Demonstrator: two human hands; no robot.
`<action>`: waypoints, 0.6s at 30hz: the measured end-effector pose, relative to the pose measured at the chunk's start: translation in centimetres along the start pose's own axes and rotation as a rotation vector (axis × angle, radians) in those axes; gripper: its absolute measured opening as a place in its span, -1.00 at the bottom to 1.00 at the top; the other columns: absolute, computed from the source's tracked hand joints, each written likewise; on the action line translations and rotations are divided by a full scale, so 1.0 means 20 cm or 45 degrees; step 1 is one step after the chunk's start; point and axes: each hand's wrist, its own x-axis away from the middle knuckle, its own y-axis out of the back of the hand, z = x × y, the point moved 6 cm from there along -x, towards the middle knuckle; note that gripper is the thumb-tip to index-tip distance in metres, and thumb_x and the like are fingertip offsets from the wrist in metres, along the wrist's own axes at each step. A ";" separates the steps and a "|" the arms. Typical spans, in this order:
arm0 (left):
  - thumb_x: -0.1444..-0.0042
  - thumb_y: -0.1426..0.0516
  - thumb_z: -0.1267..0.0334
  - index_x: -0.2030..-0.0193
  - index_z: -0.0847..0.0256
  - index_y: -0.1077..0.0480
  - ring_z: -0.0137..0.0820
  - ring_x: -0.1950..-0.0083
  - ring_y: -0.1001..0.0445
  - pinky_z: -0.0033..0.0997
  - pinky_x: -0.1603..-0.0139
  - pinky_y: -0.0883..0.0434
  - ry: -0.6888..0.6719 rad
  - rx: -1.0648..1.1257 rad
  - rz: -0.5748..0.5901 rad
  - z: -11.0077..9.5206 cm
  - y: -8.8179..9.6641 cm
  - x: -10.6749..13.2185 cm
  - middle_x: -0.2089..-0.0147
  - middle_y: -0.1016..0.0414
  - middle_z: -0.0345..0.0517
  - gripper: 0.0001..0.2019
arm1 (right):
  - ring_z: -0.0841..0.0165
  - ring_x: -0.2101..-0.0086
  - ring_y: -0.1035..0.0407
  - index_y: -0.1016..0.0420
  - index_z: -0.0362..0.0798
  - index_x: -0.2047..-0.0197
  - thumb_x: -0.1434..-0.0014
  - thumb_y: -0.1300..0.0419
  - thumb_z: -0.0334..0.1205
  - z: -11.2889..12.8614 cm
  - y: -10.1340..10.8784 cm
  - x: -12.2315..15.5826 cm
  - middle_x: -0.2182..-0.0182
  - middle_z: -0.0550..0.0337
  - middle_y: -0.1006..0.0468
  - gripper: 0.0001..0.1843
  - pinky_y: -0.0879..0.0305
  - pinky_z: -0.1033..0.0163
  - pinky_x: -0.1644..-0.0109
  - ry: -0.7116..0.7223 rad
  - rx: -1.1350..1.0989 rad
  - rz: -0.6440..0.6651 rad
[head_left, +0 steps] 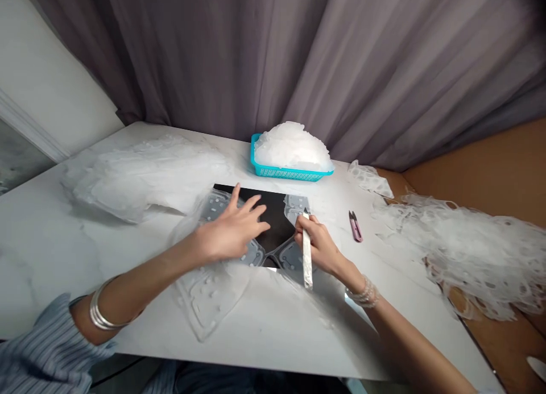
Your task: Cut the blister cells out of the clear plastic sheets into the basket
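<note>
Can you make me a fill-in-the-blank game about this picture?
The left hand is spread over a ____ sheet.
The white-wrapped tool is held in the ____ hand.
The snips on the table have ____ handles.
The basket heaped with white plastic is ____.

Missing words: black; right; pink; blue.

White marble-look tabletop (55, 257). Center: black panel (273, 220), clear moulded plastic sheets (209, 303) partly over it, running toward 6. 12 o'clock: teal plastic basket (273, 172), heaped. 10 o'clock: clear sheet pile (145, 178). 2 o'clock: pink thread snips (355, 226). 3 o'clock: punched plastic scrap (478, 263).
</note>
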 end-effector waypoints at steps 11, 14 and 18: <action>-0.32 0.08 0.34 0.29 0.21 -0.45 -0.28 -0.02 -0.47 0.16 -0.42 0.04 -0.108 0.310 -0.112 -0.18 -0.25 -0.05 0.17 -0.53 -0.08 -0.71 | 0.21 0.29 -0.33 -0.12 0.04 0.33 0.00 0.01 -0.41 0.10 0.07 0.10 0.39 0.19 -0.47 -0.83 -0.10 -0.15 -0.13 0.250 0.148 -0.058; -0.29 0.08 0.39 0.27 0.15 -0.44 -0.31 -0.02 -0.47 0.10 -0.44 0.07 -0.113 0.383 -0.092 -0.20 -0.25 0.00 0.18 -0.54 -0.16 -0.72 | 0.12 0.06 -0.35 -0.13 0.03 0.26 0.06 -0.04 -0.39 0.29 -0.02 0.16 0.18 0.04 -0.50 -0.74 0.10 -0.22 -0.31 0.533 0.258 0.080; -0.28 0.12 0.40 0.31 0.15 -0.40 -0.35 0.08 -0.47 0.04 -0.41 -0.01 -0.098 0.473 -0.031 -0.21 -0.24 0.05 0.24 -0.52 -0.18 -0.70 | 0.23 0.32 -0.31 -0.02 0.04 0.30 0.09 -0.02 -0.41 0.38 -0.12 0.18 0.38 0.17 -0.39 -0.71 0.03 -0.19 -0.32 0.541 0.274 0.186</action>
